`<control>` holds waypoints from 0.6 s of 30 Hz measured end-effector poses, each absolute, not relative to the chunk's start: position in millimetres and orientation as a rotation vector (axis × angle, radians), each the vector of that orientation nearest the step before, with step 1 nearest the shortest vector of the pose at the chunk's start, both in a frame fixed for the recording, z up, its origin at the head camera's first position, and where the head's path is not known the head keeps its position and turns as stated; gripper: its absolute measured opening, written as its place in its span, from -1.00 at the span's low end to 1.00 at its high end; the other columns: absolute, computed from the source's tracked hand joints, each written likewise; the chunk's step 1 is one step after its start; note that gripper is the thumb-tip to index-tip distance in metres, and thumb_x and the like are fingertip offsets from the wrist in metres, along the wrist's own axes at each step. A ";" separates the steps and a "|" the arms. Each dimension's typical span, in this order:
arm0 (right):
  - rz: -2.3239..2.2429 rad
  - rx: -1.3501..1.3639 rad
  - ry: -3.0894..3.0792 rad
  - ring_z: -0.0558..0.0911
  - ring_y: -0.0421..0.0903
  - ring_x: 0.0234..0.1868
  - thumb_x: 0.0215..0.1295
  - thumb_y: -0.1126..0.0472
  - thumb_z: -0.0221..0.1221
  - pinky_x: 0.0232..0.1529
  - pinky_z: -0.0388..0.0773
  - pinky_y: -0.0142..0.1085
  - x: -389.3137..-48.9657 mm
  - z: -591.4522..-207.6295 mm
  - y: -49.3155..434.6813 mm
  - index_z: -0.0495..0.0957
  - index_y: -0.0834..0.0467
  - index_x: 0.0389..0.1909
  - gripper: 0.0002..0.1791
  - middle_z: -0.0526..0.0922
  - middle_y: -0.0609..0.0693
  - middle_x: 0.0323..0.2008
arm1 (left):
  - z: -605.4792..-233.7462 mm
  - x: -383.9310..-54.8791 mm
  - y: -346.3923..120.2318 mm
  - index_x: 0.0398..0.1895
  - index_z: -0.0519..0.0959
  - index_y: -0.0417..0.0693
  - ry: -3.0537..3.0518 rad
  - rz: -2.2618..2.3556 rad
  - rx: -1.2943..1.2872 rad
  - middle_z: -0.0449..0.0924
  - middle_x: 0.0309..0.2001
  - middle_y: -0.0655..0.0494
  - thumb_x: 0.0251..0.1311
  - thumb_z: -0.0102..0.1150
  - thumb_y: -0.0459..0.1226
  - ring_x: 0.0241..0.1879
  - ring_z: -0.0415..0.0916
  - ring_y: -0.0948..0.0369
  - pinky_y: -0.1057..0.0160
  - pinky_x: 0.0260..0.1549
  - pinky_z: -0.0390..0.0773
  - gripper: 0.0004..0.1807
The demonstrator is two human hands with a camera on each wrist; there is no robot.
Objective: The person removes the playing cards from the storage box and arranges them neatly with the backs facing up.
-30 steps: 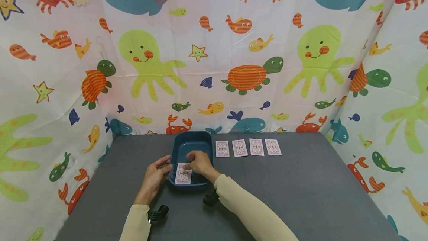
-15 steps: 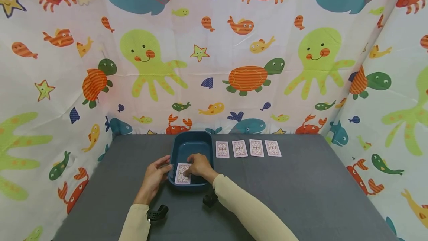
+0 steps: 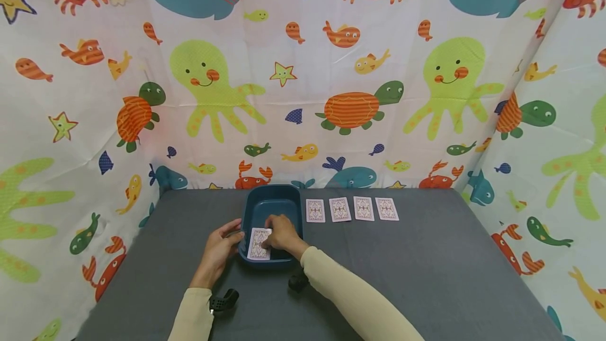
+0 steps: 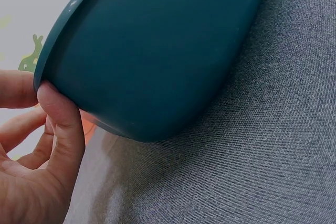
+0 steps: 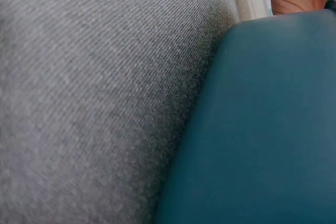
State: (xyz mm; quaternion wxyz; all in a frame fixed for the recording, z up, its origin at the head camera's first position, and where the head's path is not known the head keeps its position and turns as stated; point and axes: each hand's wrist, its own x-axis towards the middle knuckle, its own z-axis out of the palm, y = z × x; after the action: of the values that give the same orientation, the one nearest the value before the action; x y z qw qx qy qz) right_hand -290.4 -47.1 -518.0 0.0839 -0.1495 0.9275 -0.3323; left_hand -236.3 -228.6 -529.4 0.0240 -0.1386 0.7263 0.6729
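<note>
A dark teal plastic bin [image 3: 273, 207] sits near the far edge of the table, in front of the left hand [image 3: 219, 250] and right hand [image 3: 286, 236]. The left hand pinches the bin's left rim between thumb and fingers, plainly seen in the left wrist view beside the bin's wall [image 4: 157, 56]. Inside the bin, at its near left, is a playing card [image 3: 258, 245] with a patterned back facing up. The right hand reaches over the rim and pinches the card's right edge. In the right wrist view the bin wall [image 5: 268, 124] hides the fingers.
Several face-down playing cards stand in a row to the right of the bin, the nearest one [image 3: 315, 210] close to its wall. Grey cloth covers the table [image 3: 426, 278]. A curtain with sea animals [image 3: 284, 104] rises behind the table's far edge.
The right hand's fingers have drawn back slightly from the card's middle to its right edge. The card has shifted a little up and tilted. The left hand stays on the rim.
</note>
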 end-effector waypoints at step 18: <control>-1.384 -0.370 2.656 0.58 -0.19 -0.50 0.14 0.26 0.38 -0.49 0.53 -0.35 -288.7 -509.5 -44.0 0.67 0.17 -0.20 -0.79 0.69 0.00 -0.45 | -529.3 -237.3 -227.6 0.33 0.43 0.03 2.253 2.080 -0.423 0.41 0.29 -0.03 0.32 0.12 -0.31 0.01 0.43 0.08 0.25 -0.25 0.53 -0.51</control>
State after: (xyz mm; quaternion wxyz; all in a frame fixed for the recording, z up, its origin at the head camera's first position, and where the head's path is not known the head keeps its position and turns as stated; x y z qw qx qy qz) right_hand -288.7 -44.0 -509.5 0.0617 -0.1223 0.8784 -0.4578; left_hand -237.3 -227.6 -529.3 0.0231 -0.1367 0.7277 0.6718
